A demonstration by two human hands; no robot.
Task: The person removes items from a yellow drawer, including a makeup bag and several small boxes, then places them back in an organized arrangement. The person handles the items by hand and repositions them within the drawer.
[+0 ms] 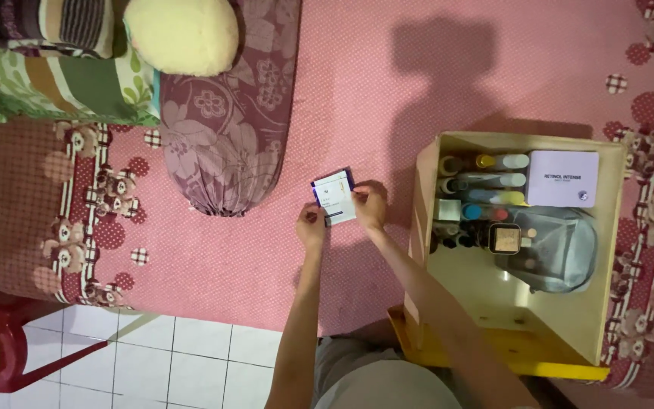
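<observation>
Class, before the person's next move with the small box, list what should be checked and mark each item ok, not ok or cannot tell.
1. Left hand grips the small white and blue box: ok.
2. Right hand grips it too: ok.
3. Box is already open: cannot tell.
4. Bare pink bedspread under the box: ok.
5. Wooden crate has free floor space: ok.
6. Tubes in the crate are lying in a neat row: ok.
</observation>
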